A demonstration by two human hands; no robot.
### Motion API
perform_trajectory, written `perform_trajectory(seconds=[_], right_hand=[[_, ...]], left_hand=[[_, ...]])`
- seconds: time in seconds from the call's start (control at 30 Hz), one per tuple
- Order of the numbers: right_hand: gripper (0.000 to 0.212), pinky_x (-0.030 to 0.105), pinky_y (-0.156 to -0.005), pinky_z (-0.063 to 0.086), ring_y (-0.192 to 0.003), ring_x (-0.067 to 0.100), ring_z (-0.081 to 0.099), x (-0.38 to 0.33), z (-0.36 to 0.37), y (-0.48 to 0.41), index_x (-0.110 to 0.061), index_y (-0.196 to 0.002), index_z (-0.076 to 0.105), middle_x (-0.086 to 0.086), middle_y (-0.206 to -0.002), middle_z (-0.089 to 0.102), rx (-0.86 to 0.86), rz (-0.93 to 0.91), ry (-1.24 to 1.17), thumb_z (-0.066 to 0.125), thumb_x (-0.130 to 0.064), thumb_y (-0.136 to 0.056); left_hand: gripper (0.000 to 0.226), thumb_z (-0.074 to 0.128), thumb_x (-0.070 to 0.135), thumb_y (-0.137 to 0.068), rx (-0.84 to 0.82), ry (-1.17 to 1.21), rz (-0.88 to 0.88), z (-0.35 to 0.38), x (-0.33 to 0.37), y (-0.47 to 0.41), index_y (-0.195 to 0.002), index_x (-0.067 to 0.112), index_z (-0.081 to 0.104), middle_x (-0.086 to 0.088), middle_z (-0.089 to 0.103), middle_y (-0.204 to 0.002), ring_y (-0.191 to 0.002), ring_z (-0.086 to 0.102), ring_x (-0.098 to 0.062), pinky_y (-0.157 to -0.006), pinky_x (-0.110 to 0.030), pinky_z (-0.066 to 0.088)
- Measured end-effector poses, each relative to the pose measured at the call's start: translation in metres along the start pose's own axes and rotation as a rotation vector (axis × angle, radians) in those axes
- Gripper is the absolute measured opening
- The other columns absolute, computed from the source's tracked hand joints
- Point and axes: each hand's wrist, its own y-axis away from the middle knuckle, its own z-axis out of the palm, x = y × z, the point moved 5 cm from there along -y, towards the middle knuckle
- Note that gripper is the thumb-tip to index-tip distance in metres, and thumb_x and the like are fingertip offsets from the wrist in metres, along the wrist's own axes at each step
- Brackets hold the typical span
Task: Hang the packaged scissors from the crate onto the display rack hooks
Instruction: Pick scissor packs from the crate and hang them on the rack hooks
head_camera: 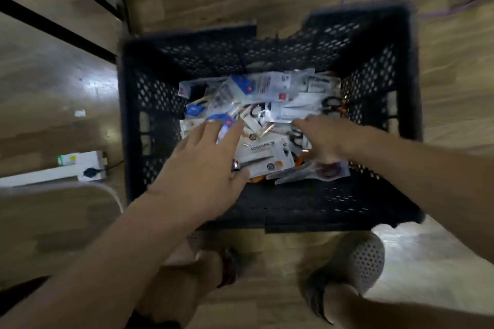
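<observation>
White-carded scissor packs (263, 155) heaped mid-frame in the black crate (294, 211) are touched by the spread left hand (205, 160); the grip of the right hand (323, 136) cannot be told

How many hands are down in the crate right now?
2. The left hand is spread over the packaged scissors at the pile's near-left. The right hand reaches in at near-right, its fingers too blurred to tell a grip.
</observation>
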Motion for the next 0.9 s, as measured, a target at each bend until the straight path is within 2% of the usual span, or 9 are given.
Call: perform_trajectory(seconds=[0.03,0.1,0.17,0.3,0.37,0.43,0.6,0.77,0.9], right_hand=[[0.075,0.034,-0.074,0.047,-0.111,0.027,0.055,0.004,0.006,-0.028,-0.021,-0.148,0.034,0.007,-0.139,0.053,-0.033,-0.015,0.009,0.070,-0.050,-0.091],[0.079,0.039,-0.087,0.054,-0.111,0.027,0.060,0.006,0.016,-0.084,-0.016,-0.142,0.044,0.007,-0.136,0.058,-0.109,-0.030,0.037,0.074,-0.061,-0.084],[0.082,0.045,-0.091,0.057,-0.103,0.028,0.066,-0.004,0.026,-0.130,-0.013,-0.123,0.055,0.006,-0.118,0.067,-0.192,-0.068,0.066,0.077,-0.072,-0.071],[0.044,0.039,-0.070,0.063,-0.084,0.028,0.076,-0.022,0.053,-0.168,-0.007,-0.108,0.069,0.009,-0.102,0.075,-0.346,-0.120,0.025,0.087,-0.037,-0.080],[0.034,0.043,-0.076,0.063,-0.089,0.030,0.075,-0.027,0.051,-0.155,-0.011,-0.103,0.064,0.011,-0.104,0.075,-0.394,-0.164,0.039,0.083,-0.034,-0.086],[0.029,0.044,-0.083,0.060,-0.092,0.032,0.073,-0.034,0.026,-0.124,-0.019,-0.090,0.056,0.011,-0.100,0.073,-0.349,-0.228,0.083,0.080,-0.034,-0.088],[0.023,0.024,-0.052,0.042,-0.061,0.009,0.056,-0.031,-0.026,-0.041,-0.016,-0.083,0.065,-0.004,-0.072,0.063,-0.189,-0.370,0.085,0.071,-0.036,-0.093],[0.028,0.034,-0.055,0.038,-0.061,0.017,0.047,-0.014,-0.004,-0.040,-0.014,-0.078,0.053,0.001,-0.072,0.056,-0.089,-0.431,0.094,0.068,-0.032,-0.094],[0.011,0.032,-0.055,0.041,-0.067,0.016,0.054,-0.024,-0.023,-0.032,-0.020,-0.090,0.061,-0.001,-0.082,0.063,0.034,-0.505,0.016,0.069,-0.027,-0.093]], left_hand=[[0.079,0.044,0.062,-0.098,-0.034,-0.044,0.015,0.009,0.002,-0.008,-0.161,0.038,0.001,0.002,0.014,-0.167,-0.154,0.016,-0.023,-0.123,-0.042,0.027],[0.073,0.036,0.067,-0.096,-0.005,-0.102,0.073,0.012,0.006,-0.026,-0.158,0.044,0.006,0.010,0.020,-0.165,-0.151,0.024,-0.016,-0.118,-0.039,0.033],[0.071,0.025,0.072,-0.089,0.007,-0.102,0.100,0.009,0.002,-0.036,-0.155,0.050,0.010,0.021,0.031,-0.158,-0.144,0.035,-0.008,-0.113,-0.032,0.036],[0.080,0.013,0.078,-0.078,-0.241,-0.313,0.055,0.027,-0.021,-0.045,-0.153,0.054,-0.002,0.021,0.030,-0.159,-0.146,0.036,-0.009,-0.117,-0.032,0.036],[0.075,0.022,0.076,-0.083,-0.281,-0.319,0.052,0.022,-0.014,-0.049,-0.152,0.054,0.007,0.016,0.038,-0.158,-0.142,0.043,-0.012,-0.114,-0.033,0.040],[0.065,0.029,0.073,-0.088,-0.218,-0.228,0.105,0.011,0.002,-0.053,-0.149,0.054,0.017,0.015,0.046,-0.153,-0.136,0.050,-0.013,-0.109,-0.036,0.044],[0.059,0.039,0.069,-0.094,-0.159,-0.070,0.157,0.011,0.021,-0.063,-0.149,0.051,0.026,0.018,0.050,-0.148,-0.128,0.053,-0.009,-0.107,-0.037,0.046],[0.060,0.041,0.068,-0.096,-0.339,-0.175,0.083,0.041,0.006,-0.068,-0.151,0.053,0.024,0.019,0.047,-0.151,-0.131,0.050,-0.006,-0.109,-0.030,0.043],[0.071,0.041,0.070,-0.094,-0.353,-0.276,0.044,0.044,-0.004,-0.071,-0.157,0.046,0.018,0.015,0.036,-0.161,-0.143,0.040,-0.010,-0.116,-0.032,0.037]])
